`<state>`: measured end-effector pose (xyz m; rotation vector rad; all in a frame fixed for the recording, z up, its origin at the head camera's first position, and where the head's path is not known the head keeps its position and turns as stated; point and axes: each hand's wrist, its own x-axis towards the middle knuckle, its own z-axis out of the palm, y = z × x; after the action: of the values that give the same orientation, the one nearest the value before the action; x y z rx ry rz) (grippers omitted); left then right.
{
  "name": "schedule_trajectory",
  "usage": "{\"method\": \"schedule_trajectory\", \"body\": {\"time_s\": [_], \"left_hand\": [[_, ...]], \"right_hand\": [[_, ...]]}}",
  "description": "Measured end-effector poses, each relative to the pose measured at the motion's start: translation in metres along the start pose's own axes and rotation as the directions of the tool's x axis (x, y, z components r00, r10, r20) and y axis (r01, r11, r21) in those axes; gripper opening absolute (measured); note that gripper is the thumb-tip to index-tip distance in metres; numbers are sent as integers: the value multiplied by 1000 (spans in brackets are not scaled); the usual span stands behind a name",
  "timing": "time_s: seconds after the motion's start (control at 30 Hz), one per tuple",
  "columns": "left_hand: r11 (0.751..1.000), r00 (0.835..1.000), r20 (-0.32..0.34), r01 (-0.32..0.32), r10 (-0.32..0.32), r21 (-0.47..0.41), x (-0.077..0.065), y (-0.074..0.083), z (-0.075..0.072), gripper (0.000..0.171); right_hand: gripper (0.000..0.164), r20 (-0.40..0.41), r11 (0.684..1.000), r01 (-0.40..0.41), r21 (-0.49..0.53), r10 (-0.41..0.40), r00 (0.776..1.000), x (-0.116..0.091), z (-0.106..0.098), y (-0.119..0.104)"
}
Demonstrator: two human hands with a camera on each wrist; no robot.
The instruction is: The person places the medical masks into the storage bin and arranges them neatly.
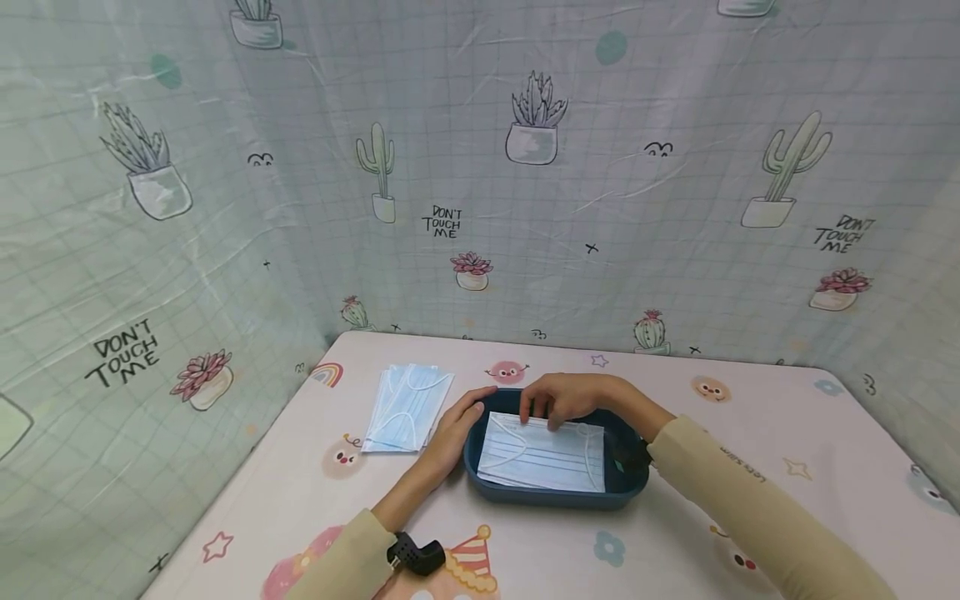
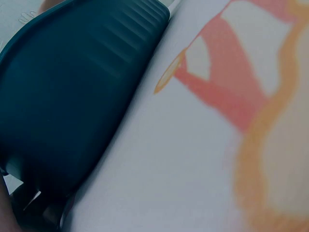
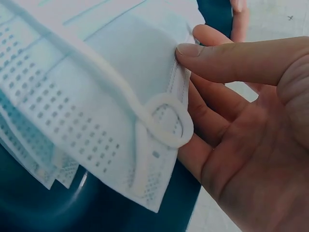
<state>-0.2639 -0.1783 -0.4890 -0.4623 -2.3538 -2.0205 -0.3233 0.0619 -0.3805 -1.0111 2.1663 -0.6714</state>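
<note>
A dark blue plastic basket (image 1: pixel 555 497) holds a stack of light blue face masks (image 1: pixel 542 454) with white ear loops. My left hand (image 1: pixel 450 433) grips the basket's left end at the rim. In the left wrist view the outer wall of the basket (image 2: pixel 72 92) fills the left side, and only a sliver of the hand shows. My right hand (image 1: pixel 564 393) reaches over the far rim. In the right wrist view its thumb and fingers pinch the edge of a face mask (image 3: pixel 130 63); more masks lie beneath it.
A second, fanned pile of face masks (image 1: pixel 408 408) lies on the table, left of the basket. The table (image 1: pixel 750 450) has a pale cover printed with cartoon figures. A curtain (image 1: pixel 480 183) printed with cacti hangs behind and at the sides.
</note>
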Motion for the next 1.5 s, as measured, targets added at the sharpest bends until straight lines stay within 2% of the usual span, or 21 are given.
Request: {"method": "schedule_trajectory", "body": {"time_s": [0.6,1.27,1.5], "left_hand": [[1000,1000,12,-1,1,21,1,0,0,40],[1000,1000,9,-13,12,24,1,2,1,39],[999,1000,3,-28,28,18,2,0,0,39]], "right_hand": [[39,9,998,-50,-42,50,999,2,7,5],[43,-12,990,-55,-130,54,998,0,5,4],[42,-14,984,-82,-158,81,997,-3,2,2]]}}
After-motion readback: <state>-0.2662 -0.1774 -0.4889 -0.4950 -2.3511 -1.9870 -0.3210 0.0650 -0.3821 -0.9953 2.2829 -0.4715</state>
